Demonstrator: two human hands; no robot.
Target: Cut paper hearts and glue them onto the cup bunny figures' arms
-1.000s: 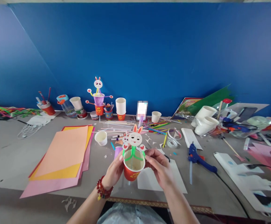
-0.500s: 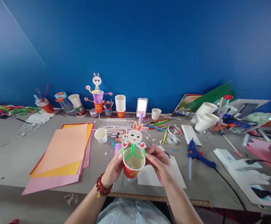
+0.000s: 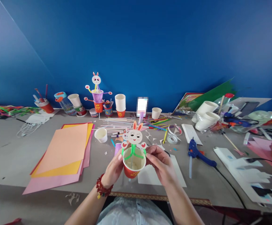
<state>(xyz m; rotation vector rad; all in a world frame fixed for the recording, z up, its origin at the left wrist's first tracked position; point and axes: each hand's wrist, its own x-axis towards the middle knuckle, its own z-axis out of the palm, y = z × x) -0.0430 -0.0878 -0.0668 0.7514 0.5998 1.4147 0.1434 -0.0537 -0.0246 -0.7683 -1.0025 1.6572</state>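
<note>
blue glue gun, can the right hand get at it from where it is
Probably yes: the glue gun lies on the table just right of the right hand, with nothing standing between them. But that hand holds the red paper cup and must let go first.

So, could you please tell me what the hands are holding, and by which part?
Both hold the red paper cup with its paper rabbit: the left hand grips its left wall near the rim, the right hand pinches the right rim.
</note>
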